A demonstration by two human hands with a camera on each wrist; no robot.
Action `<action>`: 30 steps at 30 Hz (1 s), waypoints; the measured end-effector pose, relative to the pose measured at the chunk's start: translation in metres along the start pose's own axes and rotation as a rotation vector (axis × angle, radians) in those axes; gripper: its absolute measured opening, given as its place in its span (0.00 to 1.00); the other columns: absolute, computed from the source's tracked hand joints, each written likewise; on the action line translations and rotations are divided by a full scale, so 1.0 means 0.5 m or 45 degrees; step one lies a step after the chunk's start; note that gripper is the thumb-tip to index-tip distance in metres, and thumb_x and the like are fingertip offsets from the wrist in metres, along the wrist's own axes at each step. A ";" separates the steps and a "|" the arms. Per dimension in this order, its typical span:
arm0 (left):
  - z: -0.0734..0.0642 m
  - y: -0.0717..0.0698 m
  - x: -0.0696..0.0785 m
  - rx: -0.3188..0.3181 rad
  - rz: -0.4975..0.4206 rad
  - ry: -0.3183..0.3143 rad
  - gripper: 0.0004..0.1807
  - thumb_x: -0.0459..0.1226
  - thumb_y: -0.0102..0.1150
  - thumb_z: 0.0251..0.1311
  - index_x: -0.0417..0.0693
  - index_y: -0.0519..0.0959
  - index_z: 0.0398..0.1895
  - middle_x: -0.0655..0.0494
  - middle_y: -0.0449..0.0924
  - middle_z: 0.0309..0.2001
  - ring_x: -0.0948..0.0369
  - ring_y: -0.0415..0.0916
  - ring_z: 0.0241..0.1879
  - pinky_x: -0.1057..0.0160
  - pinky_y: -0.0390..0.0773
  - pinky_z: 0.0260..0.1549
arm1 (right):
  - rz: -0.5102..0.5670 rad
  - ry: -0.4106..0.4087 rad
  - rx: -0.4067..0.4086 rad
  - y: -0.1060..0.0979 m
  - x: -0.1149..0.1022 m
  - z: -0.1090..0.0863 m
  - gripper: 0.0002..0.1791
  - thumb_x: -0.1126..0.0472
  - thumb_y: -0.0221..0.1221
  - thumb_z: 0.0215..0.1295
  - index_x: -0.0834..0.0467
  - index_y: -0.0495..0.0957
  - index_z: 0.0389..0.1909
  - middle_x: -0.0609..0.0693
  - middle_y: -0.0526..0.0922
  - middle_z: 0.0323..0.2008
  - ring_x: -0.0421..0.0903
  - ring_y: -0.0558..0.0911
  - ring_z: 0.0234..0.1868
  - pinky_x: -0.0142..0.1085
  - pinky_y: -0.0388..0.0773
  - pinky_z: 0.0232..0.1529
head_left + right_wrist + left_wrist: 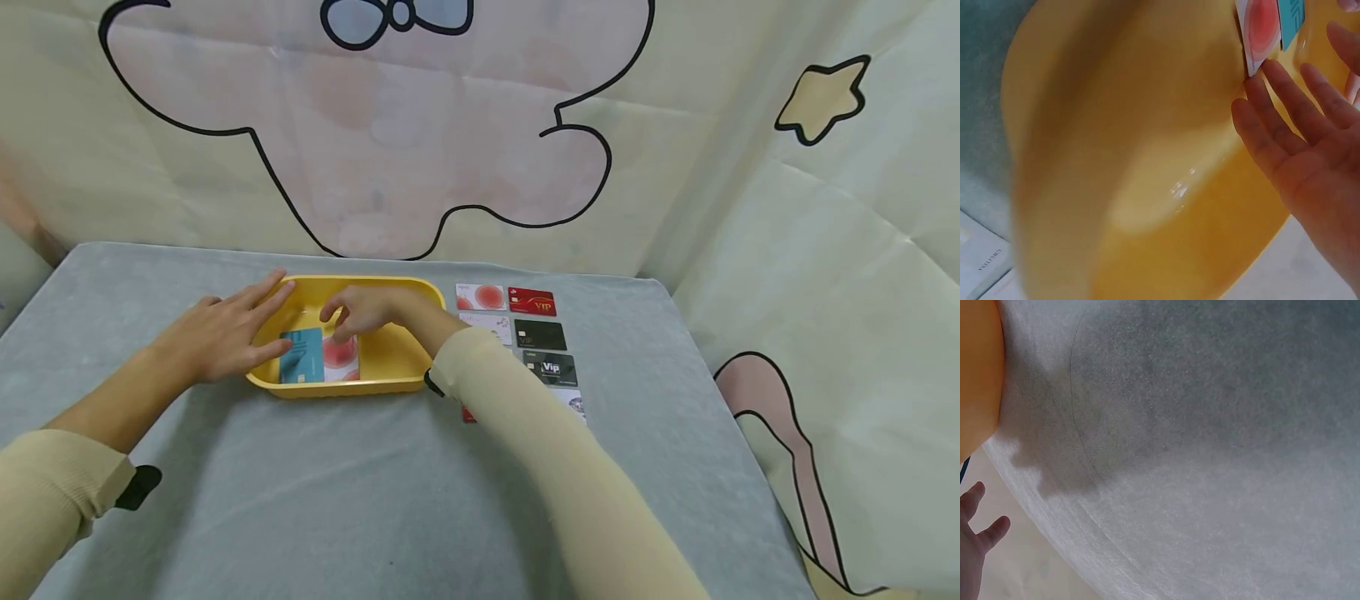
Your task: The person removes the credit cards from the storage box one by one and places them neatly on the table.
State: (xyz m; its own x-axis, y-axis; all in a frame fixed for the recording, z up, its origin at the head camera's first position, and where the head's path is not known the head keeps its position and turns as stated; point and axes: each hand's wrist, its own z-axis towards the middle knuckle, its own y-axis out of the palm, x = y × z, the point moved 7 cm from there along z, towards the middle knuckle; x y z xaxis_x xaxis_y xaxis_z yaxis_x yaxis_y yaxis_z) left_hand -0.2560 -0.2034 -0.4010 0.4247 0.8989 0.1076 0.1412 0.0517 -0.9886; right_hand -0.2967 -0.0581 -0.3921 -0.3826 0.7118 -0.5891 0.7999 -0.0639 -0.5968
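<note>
A yellow tray (405, 354) sits toward the far side of the table. Inside it, a blue card (302, 358) and a white card with red circles (341, 360) lean side by side against the near wall. My left hand (232, 329) is spread over the tray's left end, thumb by the blue card. Over the tray, my right hand (367, 310) reaches down at the white card. In the right wrist view its fingers (1272, 125) are fairly straight, tips right at that card's edge. The left wrist view catches just part of the left hand (975, 534).
Right of the tray, several cards lie in two columns, among them a red VIP card (532, 302) and a black card (541, 335). My right sleeve (517, 408) covers some. A grey cloth (337, 500) covers the table; a printed curtain (712, 167) hangs behind.
</note>
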 end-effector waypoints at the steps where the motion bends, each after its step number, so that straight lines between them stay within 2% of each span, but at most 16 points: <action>1: 0.000 0.000 0.001 -0.001 -0.004 -0.003 0.48 0.60 0.47 0.67 0.42 0.46 0.79 0.39 0.40 0.79 0.36 0.56 0.70 0.26 0.62 0.57 | 0.007 0.005 -0.003 0.002 -0.001 0.002 0.28 0.58 0.58 0.68 0.59 0.69 0.68 0.52 0.74 0.63 0.43 0.74 0.58 0.27 0.72 0.55; 12: 0.000 0.000 0.001 0.003 -0.014 -0.022 0.48 0.60 0.48 0.67 0.43 0.46 0.79 0.39 0.40 0.79 0.36 0.56 0.71 0.25 0.61 0.57 | 0.056 0.040 -0.001 0.009 -0.002 0.000 0.28 0.57 0.60 0.68 0.60 0.69 0.67 0.51 0.74 0.59 0.43 0.74 0.54 0.26 0.74 0.52; 25: -0.001 0.002 0.001 0.005 -0.018 -0.020 0.48 0.60 0.49 0.66 0.43 0.47 0.79 0.40 0.40 0.79 0.36 0.56 0.71 0.26 0.61 0.57 | 0.083 0.030 0.015 0.014 -0.001 0.004 0.27 0.56 0.60 0.68 0.60 0.70 0.65 0.51 0.75 0.57 0.43 0.74 0.52 0.25 0.75 0.48; 30: 0.000 0.003 0.001 0.001 -0.015 -0.023 0.48 0.60 0.49 0.66 0.43 0.47 0.79 0.39 0.40 0.79 0.36 0.57 0.71 0.26 0.62 0.57 | 0.107 0.040 -0.001 0.015 -0.003 0.007 0.26 0.57 0.61 0.68 0.60 0.71 0.65 0.51 0.74 0.55 0.43 0.74 0.51 0.29 0.76 0.49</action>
State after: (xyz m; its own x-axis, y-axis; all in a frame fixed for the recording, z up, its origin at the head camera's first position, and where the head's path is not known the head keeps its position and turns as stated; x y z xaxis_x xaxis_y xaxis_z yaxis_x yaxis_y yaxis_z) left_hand -0.2557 -0.2031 -0.4023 0.4066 0.9060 0.1174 0.1452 0.0628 -0.9874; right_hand -0.2916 -0.0620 -0.3974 -0.2996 0.7253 -0.6198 0.8288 -0.1239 -0.5456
